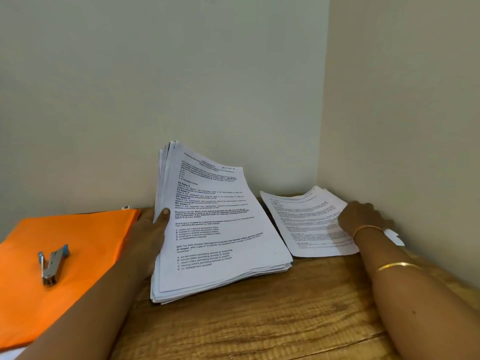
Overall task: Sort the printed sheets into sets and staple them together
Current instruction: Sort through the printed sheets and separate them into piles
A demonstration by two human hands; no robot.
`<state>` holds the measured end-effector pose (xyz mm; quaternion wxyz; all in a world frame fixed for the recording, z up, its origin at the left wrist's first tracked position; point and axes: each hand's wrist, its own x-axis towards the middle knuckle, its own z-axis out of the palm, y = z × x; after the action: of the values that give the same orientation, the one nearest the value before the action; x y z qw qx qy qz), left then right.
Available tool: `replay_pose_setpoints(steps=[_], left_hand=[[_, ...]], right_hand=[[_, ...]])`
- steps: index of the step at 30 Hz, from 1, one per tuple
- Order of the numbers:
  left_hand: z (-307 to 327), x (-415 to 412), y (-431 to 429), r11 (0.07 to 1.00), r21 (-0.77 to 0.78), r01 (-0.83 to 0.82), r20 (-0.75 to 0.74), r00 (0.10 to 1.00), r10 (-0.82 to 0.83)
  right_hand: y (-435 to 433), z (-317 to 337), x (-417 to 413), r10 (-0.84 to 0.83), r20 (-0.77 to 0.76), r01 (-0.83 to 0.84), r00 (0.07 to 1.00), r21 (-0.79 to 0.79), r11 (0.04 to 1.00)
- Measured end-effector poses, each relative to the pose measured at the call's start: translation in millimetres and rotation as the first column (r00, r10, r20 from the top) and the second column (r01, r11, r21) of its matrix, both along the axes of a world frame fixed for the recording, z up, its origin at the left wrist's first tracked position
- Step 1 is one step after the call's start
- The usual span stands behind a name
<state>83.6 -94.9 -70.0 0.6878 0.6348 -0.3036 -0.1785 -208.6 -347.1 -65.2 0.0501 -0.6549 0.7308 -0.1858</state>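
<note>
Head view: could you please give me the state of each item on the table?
Large stack: far edge lifted, gripped by left hand.
Small pile: flat, under right hand.
Orange folder: closed, lying flat.
Stapler: hinged open, on the folder.

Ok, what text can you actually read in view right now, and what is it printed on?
"Directions (12-15)": bold, on the top sheet of the big stack.
"Q13 The Delhi Disaster Management Authority": same sheet, lower down.
"no replacement required": same sheet, option E.
The rest of that sheet: too small to read surely.
The small pile: printed, but too blurred to read.
The stapler and the orange folder: no text shows.
</note>
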Motion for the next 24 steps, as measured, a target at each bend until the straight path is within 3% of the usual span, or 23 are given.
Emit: replay_pose_setpoints(steps=[6, 9, 11, 13, 15, 17, 20, 24], left_hand=[[1, -3, -1, 1.0, 0.001, 0.009, -0.003, 1.0, -0.009], [3, -7, 0, 0.999, -0.026, 0.022, -0.034, 0.999, -0.023], [4, -10, 0, 0.999, -0.042, 0.027, -0.043, 0.999, -0.028], [6, -12, 0, 0.998, -0.056, 0.032, -0.042, 0.999, -0.034], [6, -14, 1, 0.997, -0.069, 0.042, -0.042, 0.998, -0.045], [6, -14, 2, 0.997, -0.068, 0.037, -0.032, 0.999, -0.04], [6, -14, 2, 0.997, -0.077, 0.03, -0.026, 0.999, -0.032], [7, -16, 3, 0.996, -0.087, 0.032, -0.03, 0.999, -0.035]], right_hand=[[-4, 0, -6, -0.015, -0.077, 0.009, 0.997, -0.086, 0.996], [-2, 5, 3, 0.026, -0.125, -0.057, 0.992, -0.251, 0.966], [5, 8, 16, 0.198, -0.043, -0.199, 0.979, -0.401, 0.894], [23, 12, 34, 0.46, 0.166, -0.341, 0.872, -0.469, 0.815], [46, 14, 53, 0.593, 0.366, -0.444, 0.717, -0.416, 0.794], [69, 14, 70, 0.612, 0.515, -0.56, 0.6, -0.276, 0.781], [89, 6, 88, 0.593, 0.603, -0.697, 0.534, -0.083, 0.712], [94, -2, 99, 0.564, 0.674, -0.711, 0.477, -0.082, 0.699]])
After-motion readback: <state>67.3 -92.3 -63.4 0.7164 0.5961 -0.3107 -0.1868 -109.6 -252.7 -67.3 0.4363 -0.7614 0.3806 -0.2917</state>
